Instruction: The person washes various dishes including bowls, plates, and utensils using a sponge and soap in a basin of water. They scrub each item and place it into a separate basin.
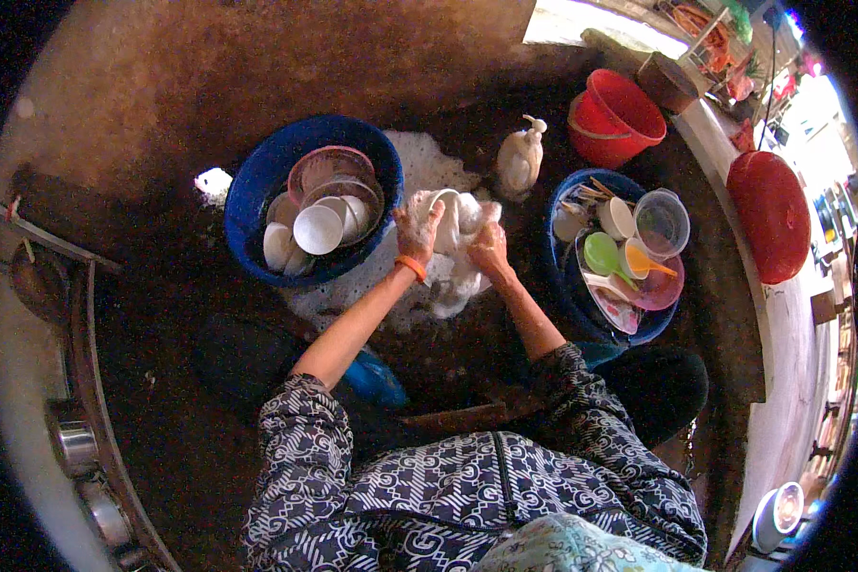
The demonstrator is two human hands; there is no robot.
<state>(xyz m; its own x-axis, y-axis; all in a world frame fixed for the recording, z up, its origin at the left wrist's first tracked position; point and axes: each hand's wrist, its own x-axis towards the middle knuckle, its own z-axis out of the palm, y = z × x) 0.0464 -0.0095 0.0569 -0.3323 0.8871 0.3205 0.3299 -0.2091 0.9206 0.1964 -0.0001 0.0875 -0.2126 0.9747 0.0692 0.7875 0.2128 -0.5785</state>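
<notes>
My left hand (416, 232), with an orange band at the wrist, is closed on a white bowl (443, 212) covered in suds. My right hand (488, 252) is closed at the bowl's right side on a whitish, foamy wad; whether it is a cloth or a sponge I cannot tell. Both hands are above soap foam (381, 278) spread on the dark floor. Left of them stands a blue tub (240, 221) with white bowls (317, 230) and a reddish basin (329, 162) inside. A second blue tub (555, 272), on the right, holds chopsticks, cups, a green ladle (602, 254) and an orange spoon (651, 261).
Beyond the right tub are two nested red buckets (605, 143) and a pale bottle (520, 164). A red basin (767, 217) leans by the raised white ledge at right. Metal pots (76, 446) line the left side.
</notes>
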